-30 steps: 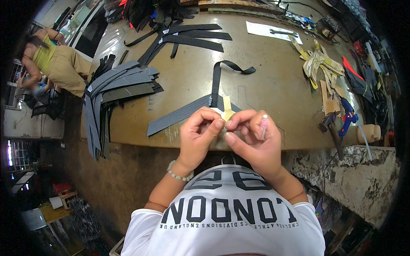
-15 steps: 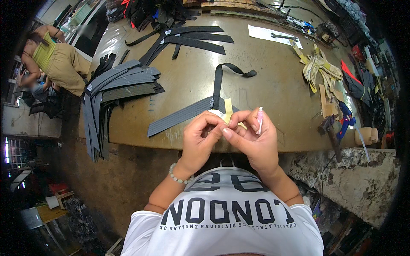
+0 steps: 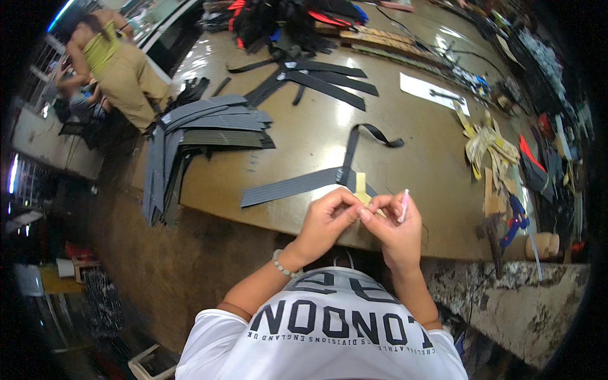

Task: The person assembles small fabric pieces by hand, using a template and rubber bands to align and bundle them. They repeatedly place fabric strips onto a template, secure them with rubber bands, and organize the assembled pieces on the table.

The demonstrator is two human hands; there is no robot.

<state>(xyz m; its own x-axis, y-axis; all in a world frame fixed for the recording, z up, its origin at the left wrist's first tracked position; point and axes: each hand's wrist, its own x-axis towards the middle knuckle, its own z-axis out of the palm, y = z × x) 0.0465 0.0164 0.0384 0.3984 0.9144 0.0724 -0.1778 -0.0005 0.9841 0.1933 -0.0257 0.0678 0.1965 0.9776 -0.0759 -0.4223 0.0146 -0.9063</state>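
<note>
Head view shows both hands meeting at the near edge of the worktop [image 3: 304, 126], a broad, glossy brown surface. The left hand [image 3: 326, 225] is curled nearly shut, its fingertips pinching a small pale yellow strip [image 3: 361, 190], seemingly tape or thin paper, where it lies against a long dark grey strap piece [image 3: 297, 185]. The right hand [image 3: 396, 228] is also closed, fingertips meeting the left's on that strip, with a slim white pen-like tool [image 3: 403, 202] tucked upright between its fingers. The strap looks flat, ribbed and limp, probably light webbing or rubbery fabric that would droop if lifted by one end, so a grip near the taped joint seems best; a narrower black band [image 3: 373, 132] loops away from it. The yellow strip appears flimsy and easily creased. A fanned stack of similar grey pieces [image 3: 202, 126] overhangs the worktop's left edge, and tan cut-outs [image 3: 487, 142] lie well apart to the right.
</note>
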